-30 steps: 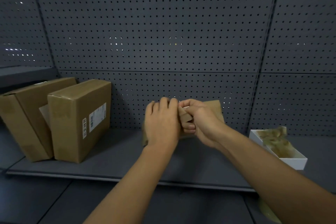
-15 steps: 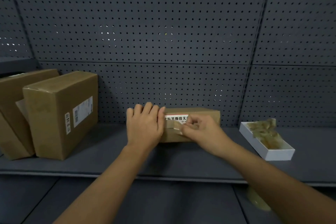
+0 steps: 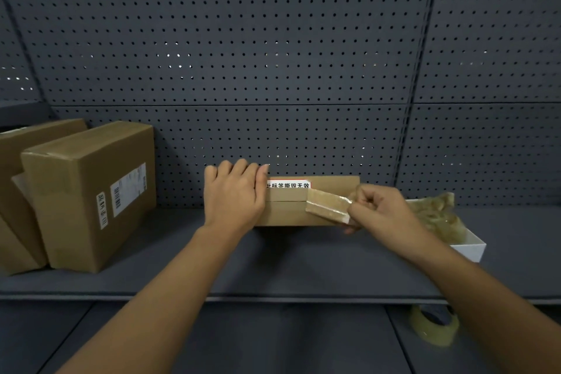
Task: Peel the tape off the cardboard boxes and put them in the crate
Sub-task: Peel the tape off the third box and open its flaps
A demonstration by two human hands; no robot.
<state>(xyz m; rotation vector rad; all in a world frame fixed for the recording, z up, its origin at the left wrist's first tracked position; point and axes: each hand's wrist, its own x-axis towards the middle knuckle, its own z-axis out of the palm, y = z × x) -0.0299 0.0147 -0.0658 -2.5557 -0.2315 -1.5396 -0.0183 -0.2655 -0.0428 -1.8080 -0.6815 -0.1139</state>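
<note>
A small flat cardboard box with a white label stands on the grey shelf against the pegboard. My left hand lies over its left end, fingers straight, pressing it in place. My right hand pinches a strip of clear brownish tape that is partly lifted off the box front, stretched toward the right. Two larger cardboard boxes lean at the left of the shelf.
A white tray holding crumpled used tape sits on the shelf just right of my right hand. A roll of tape lies on the lower shelf at the right. The pegboard wall closes the back.
The box went from tilted in both hands to standing on the shelf. My right hand has pulled the tape strip rightward, so more of it is off the box.
</note>
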